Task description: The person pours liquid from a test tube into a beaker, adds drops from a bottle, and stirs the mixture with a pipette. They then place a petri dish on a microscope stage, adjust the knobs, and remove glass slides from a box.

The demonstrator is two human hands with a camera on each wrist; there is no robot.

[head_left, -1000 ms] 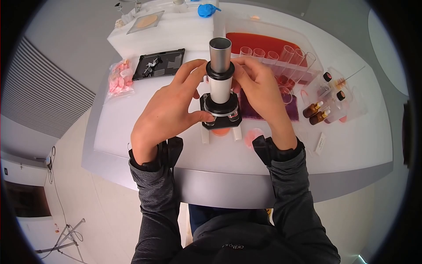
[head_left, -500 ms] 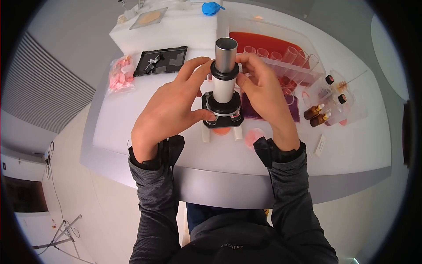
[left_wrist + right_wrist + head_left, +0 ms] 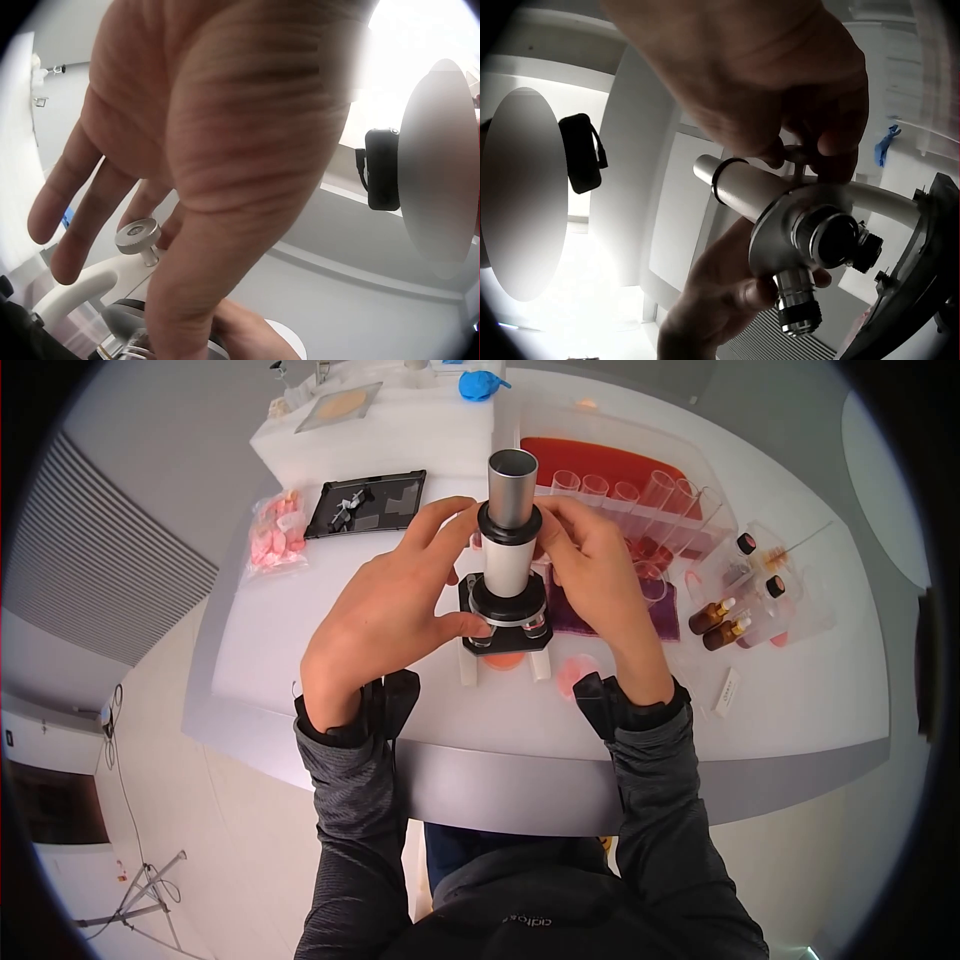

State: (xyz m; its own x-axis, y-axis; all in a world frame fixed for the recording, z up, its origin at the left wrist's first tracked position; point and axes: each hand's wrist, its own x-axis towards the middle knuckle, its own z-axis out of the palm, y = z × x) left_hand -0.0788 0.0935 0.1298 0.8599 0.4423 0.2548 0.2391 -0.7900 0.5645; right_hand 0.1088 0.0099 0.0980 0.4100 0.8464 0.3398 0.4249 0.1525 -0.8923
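Observation:
A white and black microscope (image 3: 508, 565) with a silver eyepiece tube stands upright before the person. The left hand (image 3: 385, 610) is at its left side: the thumb touches an objective (image 3: 481, 630) under the round nosepiece, while the fingers reach up behind the tube, fairly straight. In the left wrist view two of those fingers (image 3: 75, 251) point away from a metal knob (image 3: 138, 236). The right hand (image 3: 605, 575) comes from the right; in the right wrist view its thumb and fingers pinch a small knob (image 3: 799, 155) beside the tube. Its fingertips are partly hidden by the tube in the head view.
Right of the microscope are clear tubes (image 3: 655, 490) in a rack, a red-filled bin (image 3: 610, 452), a purple cloth (image 3: 665, 622) and brown bottles (image 3: 725, 632). A black tray (image 3: 390, 515) and pink bag (image 3: 277, 545) lie back left; a pink dish (image 3: 578, 675) is in front.
The head view has shifted slightly. The right fingers have changed position a little behind the tube; the left hand keeps its place on the microscope.

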